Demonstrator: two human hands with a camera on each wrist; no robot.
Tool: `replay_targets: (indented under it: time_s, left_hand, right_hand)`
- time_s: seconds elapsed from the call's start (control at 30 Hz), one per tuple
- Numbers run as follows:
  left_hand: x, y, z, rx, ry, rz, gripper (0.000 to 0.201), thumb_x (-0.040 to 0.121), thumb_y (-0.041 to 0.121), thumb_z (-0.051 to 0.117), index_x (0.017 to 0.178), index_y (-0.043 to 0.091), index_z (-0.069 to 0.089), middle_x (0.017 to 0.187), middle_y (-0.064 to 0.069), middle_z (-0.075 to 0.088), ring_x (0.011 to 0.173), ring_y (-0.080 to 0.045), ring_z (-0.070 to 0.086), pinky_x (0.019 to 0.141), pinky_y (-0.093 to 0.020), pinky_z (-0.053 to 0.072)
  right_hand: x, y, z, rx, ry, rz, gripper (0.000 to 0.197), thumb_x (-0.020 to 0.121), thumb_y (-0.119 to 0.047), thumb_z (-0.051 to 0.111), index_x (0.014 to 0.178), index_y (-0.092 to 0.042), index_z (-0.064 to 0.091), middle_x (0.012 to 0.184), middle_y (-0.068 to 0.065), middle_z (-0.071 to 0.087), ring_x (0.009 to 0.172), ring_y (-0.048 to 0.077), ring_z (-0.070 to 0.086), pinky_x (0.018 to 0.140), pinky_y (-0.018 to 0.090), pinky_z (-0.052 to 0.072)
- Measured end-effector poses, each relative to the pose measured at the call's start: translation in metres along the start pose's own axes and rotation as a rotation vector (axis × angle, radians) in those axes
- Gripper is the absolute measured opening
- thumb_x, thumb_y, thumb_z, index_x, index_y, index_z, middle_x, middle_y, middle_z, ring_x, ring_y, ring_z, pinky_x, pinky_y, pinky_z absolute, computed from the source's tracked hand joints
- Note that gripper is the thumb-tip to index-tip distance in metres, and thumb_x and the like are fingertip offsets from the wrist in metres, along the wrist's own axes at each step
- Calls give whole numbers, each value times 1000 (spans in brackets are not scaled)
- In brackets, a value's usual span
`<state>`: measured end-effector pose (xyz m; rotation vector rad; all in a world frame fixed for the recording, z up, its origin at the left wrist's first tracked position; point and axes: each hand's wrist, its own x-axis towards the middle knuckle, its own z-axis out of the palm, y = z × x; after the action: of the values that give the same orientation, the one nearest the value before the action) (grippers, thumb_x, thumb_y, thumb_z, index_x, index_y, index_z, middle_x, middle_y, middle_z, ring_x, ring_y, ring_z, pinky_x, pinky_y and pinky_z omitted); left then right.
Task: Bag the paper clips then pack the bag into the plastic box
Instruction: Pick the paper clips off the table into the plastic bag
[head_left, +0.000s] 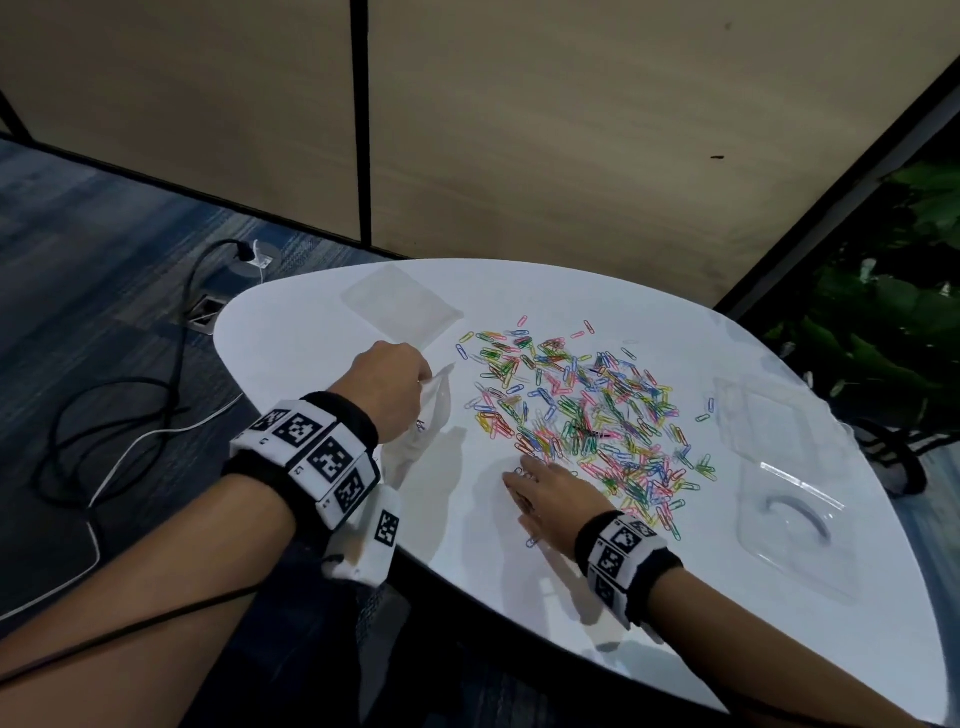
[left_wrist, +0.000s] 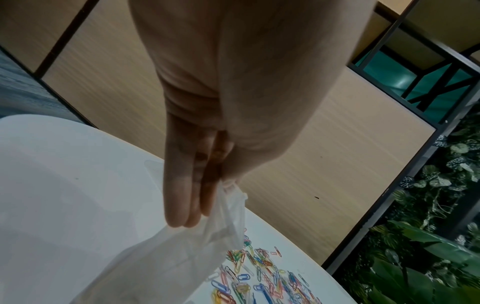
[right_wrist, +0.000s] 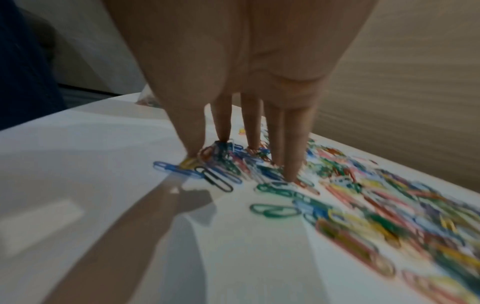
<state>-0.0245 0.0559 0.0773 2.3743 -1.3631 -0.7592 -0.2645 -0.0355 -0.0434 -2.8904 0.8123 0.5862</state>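
Observation:
Several coloured paper clips (head_left: 587, 410) lie spread over the middle of the white table (head_left: 467, 561). My left hand (head_left: 395, 389) pinches the top edge of a thin clear bag (head_left: 426, 421) and holds it up at the heap's left side; the bag (left_wrist: 182, 257) hangs from thumb and fingers in the left wrist view. My right hand (head_left: 540, 493) lies with straight, spread fingers (right_wrist: 291, 156) pressing on clips (right_wrist: 228, 162) at the heap's near edge. The clear plastic box (head_left: 795, 493) sits open at the table's right.
Another flat clear bag (head_left: 400, 304) lies at the table's far left. Black and white cables (head_left: 130, 415) trail over the carpet on the left. Wood wall panels stand behind the table, and green plants (head_left: 893, 312) are on the right.

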Motion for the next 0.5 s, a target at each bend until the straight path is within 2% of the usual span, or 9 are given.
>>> replay_targets:
  time_s: [0.03, 0.07, 0.1, 0.17, 0.2, 0.27, 0.33, 0.43, 0.5]
  left_hand:
    - [0, 2, 1, -2, -7, -4, 30, 95, 0, 46, 108, 5, 73, 96, -19, 73, 91, -38, 70, 85, -44, 61]
    - [-1, 3, 2, 3, -15, -5, 30, 95, 0, 46, 110, 5, 72, 96, -19, 73, 91, -38, 70, 85, -44, 60]
    - [-1, 5, 3, 11, -22, 1, 30, 95, -1, 46, 108, 6, 73, 95, -19, 73, 90, -38, 71, 85, -43, 61]
    - [0, 8, 5, 42, -32, 21, 30, 92, -3, 47, 95, 16, 70, 91, -17, 73, 85, -37, 71, 83, -43, 61]
    - [1, 8, 6, 57, -35, 26, 29, 90, -4, 47, 89, 21, 62, 86, -16, 72, 79, -35, 69, 82, -44, 61]
    - [2, 10, 7, 65, -32, 26, 29, 88, -4, 47, 86, 24, 52, 80, -16, 70, 69, -30, 62, 80, -43, 60]
    - [3, 12, 7, 51, -36, 27, 30, 88, -4, 47, 86, 22, 62, 89, -19, 74, 72, -32, 66, 80, -44, 62]
    - [3, 13, 9, 31, -49, 20, 28, 91, -2, 47, 99, 5, 73, 94, -19, 75, 86, -35, 73, 83, -43, 62]
    - [2, 16, 10, 31, -54, 25, 27, 92, -2, 47, 95, 6, 72, 94, -19, 75, 87, -35, 73, 83, -43, 62]
  right_hand:
    - [3, 2, 6, 36, 46, 8, 31, 93, -16, 57, 123, -17, 51, 127, 10, 49, 109, 33, 56, 75, 39, 53]
    - [6, 3, 9, 40, 80, 14, 21, 90, -10, 59, 110, -15, 58, 111, 9, 55, 94, 30, 61, 65, 34, 49]
    - [9, 4, 12, 32, 108, 19, 14, 89, -6, 60, 101, -13, 63, 100, 8, 57, 85, 27, 61, 61, 32, 46]
    - [13, 4, 9, 83, 126, 57, 15, 91, -4, 55, 96, -10, 67, 97, 8, 60, 84, 26, 61, 66, 31, 49]
    - [14, 5, 4, 137, 136, 91, 17, 91, -4, 54, 95, -9, 69, 97, 7, 62, 85, 25, 63, 69, 30, 49]
    - [15, 9, -6, 321, 191, 210, 18, 89, -4, 57, 93, -12, 73, 92, 4, 68, 82, 20, 65, 70, 22, 48]
    - [14, 15, -18, 603, 260, 370, 15, 84, -4, 66, 91, -13, 77, 85, 2, 73, 76, 16, 67, 73, 20, 53]
    - [12, 27, -35, 1069, 273, 549, 17, 78, -2, 76, 92, -11, 77, 81, 5, 75, 71, 18, 73, 76, 31, 61]
    - [10, 29, -51, 1374, 292, 571, 18, 77, 2, 77, 93, -5, 76, 86, 16, 75, 76, 28, 75, 80, 40, 61]
